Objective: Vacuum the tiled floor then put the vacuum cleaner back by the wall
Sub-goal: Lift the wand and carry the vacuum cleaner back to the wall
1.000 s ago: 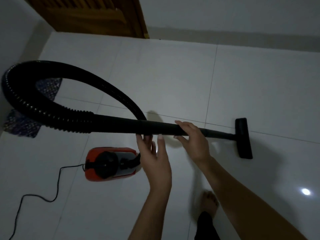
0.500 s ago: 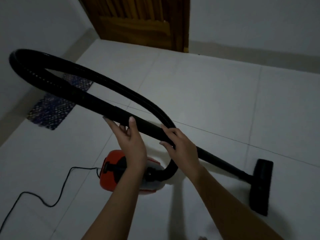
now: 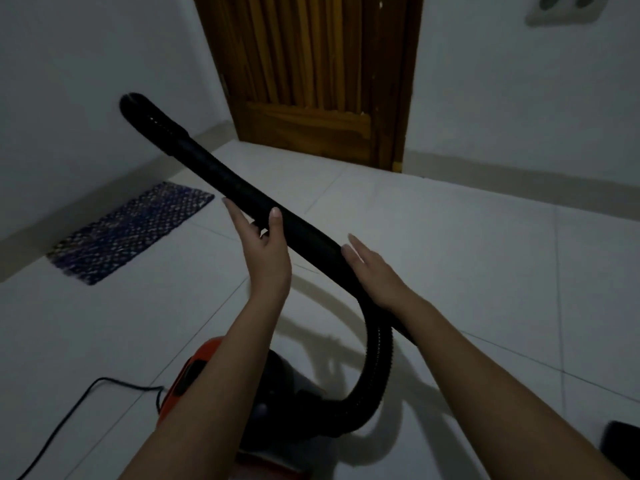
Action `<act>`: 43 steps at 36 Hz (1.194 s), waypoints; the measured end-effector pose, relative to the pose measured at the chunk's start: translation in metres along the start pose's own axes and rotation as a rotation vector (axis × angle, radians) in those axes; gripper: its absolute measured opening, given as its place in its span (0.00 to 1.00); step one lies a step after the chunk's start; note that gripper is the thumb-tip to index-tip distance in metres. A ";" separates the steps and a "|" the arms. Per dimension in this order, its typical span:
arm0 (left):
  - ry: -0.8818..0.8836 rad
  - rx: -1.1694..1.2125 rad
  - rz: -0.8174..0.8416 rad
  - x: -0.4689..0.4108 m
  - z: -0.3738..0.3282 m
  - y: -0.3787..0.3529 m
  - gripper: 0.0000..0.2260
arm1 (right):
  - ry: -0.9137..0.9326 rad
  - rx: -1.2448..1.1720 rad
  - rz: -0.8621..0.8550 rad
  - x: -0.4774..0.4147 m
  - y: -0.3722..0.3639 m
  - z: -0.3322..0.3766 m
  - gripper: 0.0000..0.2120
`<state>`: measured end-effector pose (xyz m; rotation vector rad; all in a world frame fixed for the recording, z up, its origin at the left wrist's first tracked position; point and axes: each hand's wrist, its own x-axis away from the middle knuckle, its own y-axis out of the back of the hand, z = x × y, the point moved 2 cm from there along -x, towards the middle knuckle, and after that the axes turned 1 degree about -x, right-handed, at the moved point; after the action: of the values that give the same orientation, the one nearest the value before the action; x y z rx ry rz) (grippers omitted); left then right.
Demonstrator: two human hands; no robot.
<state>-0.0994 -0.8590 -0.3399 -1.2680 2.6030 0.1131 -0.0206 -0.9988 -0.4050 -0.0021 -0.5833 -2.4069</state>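
Note:
The vacuum's black tube slants from upper left to lower right in front of me, its ribbed hose looping at the top and curving down into the orange and black vacuum body on the white tiled floor. My left hand cups the tube from below, thumb on one side and fingers on the other. Lower down the tube, my right hand grips it loosely with fingers stretched out. The black floor nozzle shows only partly at the bottom right edge. My left forearm hides part of the body.
A wooden door stands closed ahead in the white wall. A dark blue patterned mat lies by the left wall. The vacuum's black power cord trails across the floor at lower left. A wall socket sits at upper right.
The view has tilted up toward the door. The tube has swung from level to a steep slant, its nozzle end now low at my right. Both hands have stayed on it.

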 end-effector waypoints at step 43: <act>0.209 0.240 0.228 0.010 0.014 -0.011 0.29 | 0.239 0.089 -0.141 0.016 0.022 0.005 0.55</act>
<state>-0.0941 -0.8713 -0.3557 -0.9445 2.8246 -0.2987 -0.0208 -1.0217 -0.3893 0.3704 -0.5942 -2.4661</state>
